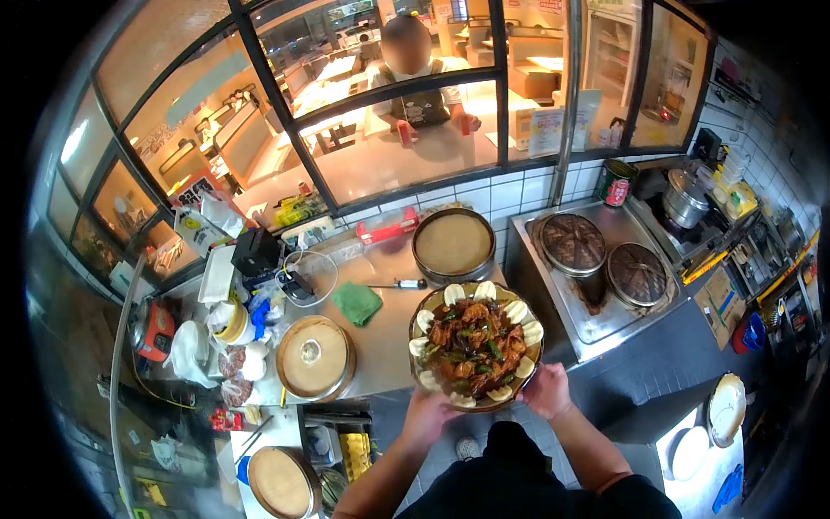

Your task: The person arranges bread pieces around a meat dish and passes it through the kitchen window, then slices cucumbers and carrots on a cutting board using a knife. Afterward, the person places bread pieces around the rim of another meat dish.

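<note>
A large round dish (413, 374) is held up in front of my body, between both hands. Brown, saucy chunks of meat with green pepper pieces (477, 344) fill its middle, and several pale folded buns (516, 311) ring the edge. My left hand (430, 415) grips the dish at its lower left rim, the fingers partly hidden beneath. At the lower right rim, my right hand (546, 391) is closed on it too. Just beyond the dish, a round bamboo steamer (454, 242) sits on the steel counter (389, 342).
More steamers (313, 356) (278, 484) stand left. A green cloth (357, 303) lies on the counter. On the right are two covered steamers (572, 244) (636, 273) on a metal steaming stove (596, 324). Behind the window frame (398, 195), another person (419, 104) stands with both hands raised.
</note>
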Tool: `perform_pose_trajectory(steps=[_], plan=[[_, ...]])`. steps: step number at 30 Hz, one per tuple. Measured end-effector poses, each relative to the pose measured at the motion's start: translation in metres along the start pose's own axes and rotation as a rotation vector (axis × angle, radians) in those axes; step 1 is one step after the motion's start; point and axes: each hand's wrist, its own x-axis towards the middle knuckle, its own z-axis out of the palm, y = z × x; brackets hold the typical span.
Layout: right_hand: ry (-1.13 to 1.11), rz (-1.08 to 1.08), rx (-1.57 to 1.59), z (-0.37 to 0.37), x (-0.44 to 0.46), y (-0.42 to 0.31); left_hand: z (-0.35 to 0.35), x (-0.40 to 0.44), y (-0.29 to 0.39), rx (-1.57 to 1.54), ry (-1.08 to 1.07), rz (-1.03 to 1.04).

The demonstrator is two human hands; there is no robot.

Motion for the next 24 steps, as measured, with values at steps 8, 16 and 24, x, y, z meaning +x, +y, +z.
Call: perform_pose_trajectory(steps=[8, 16, 24], plan=[[-0.025, 0.009, -0.112, 0.007, 0.131, -0.094, 0.047, 0.130, 0.069, -0.037, -0.079, -0.002], [-0.017, -0.059, -0.138, 0.004, 0.275, -0.213, 0.127, 0.285, 0.131, -0.051, -0.096, 0.004], [-0.064, -0.045, -0.139, -0.003, 0.415, -0.303, 0.175, 0.425, 0.184, -0.077, -0.132, 0.023]])
